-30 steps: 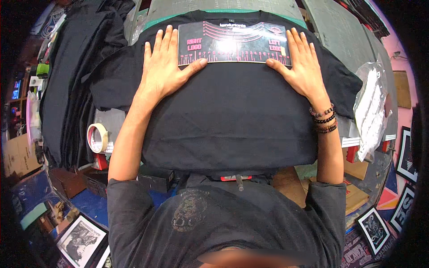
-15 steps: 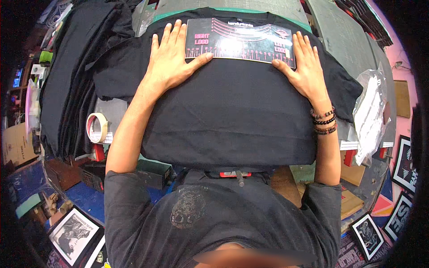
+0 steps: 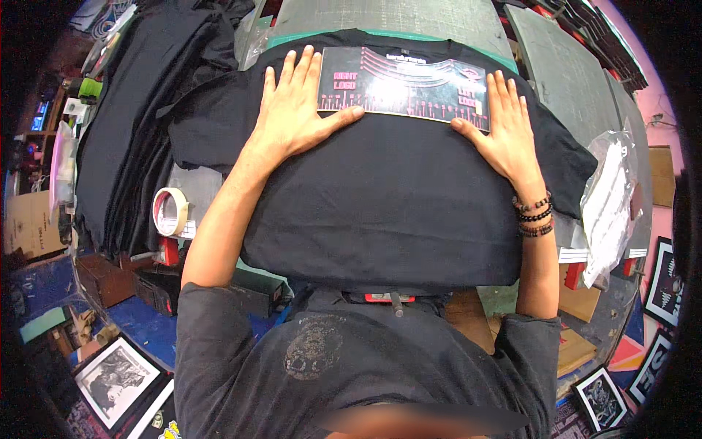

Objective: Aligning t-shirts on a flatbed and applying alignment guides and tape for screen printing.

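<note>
A black T-shirt (image 3: 387,197) is spread over a flat board, its collar at the far end. Across its upper chest lies a clear alignment ruler (image 3: 409,91) with curved lines, pink lettering and a scale along its near edge. My left hand (image 3: 292,110) rests flat on the shirt, fingers stretched out along the ruler's left end, thumb at its lower edge. At the opposite end my right hand (image 3: 508,121) lies flat too, its thumb by the lower right corner. Beaded bracelets (image 3: 534,214) circle my right wrist. Glare hides part of the ruler.
Dark garments (image 3: 146,139) are piled at the left, near a roll of masking tape (image 3: 170,211). To the right, a clear plastic bag (image 3: 608,205) lies over a grey board (image 3: 559,80). Framed prints (image 3: 117,384) stand low at both sides.
The whole view has shifted slightly, so the shirt, ruler and hands appear a little lower and further right. Both hands keep their places against the ruler.
</note>
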Motion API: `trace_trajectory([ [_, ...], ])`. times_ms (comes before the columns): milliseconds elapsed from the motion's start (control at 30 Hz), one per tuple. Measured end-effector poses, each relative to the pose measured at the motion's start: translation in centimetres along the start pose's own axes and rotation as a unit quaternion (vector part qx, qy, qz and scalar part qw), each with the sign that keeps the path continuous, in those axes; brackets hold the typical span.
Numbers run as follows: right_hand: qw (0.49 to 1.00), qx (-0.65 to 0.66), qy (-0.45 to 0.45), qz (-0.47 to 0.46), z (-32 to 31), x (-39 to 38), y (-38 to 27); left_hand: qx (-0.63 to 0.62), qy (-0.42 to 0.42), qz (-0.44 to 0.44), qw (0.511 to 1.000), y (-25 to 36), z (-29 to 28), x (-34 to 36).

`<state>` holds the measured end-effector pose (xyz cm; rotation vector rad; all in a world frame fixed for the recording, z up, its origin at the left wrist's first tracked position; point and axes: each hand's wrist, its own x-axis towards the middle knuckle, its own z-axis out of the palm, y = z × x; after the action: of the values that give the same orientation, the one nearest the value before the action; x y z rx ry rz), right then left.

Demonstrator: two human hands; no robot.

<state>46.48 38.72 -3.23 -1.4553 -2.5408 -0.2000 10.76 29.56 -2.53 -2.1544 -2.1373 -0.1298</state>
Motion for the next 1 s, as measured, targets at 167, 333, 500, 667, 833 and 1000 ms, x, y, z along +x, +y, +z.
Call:
trace_trajectory([
  [167,1.0,-0.007,0.003,0.0,0.1,0.0,0.0,-0.002,-0.001,-0.001,1.0,0.2,-0.2,0.1],
  [333,1.0,0.003,0.001,0.006,0.2,-0.1,0.2,0.002,0.004,0.001,1.0,0.3,-0.2,0.2],
  [500,1.0,0.007,0.007,-0.002,0.2,0.0,0.2,-0.002,0.013,0.004,1.0,0.0,0.2,0.1],
  [667,1.0,-0.004,0.002,-0.011,0.2,0.1,0.3,-0.003,0.011,0.0,1.0,-0.1,0.3,-0.1],
  [833,1.0,-0.003,0.002,-0.014,0.5,0.0,0.6,-0.013,0.017,-0.005,1.0,-0.1,0.5,0.0],
  [1000,0.999,-0.011,0.013,-0.026,0.8,0.0,0.8,-0.014,0.032,-0.005,0.999,-0.1,0.9,0.0],
])
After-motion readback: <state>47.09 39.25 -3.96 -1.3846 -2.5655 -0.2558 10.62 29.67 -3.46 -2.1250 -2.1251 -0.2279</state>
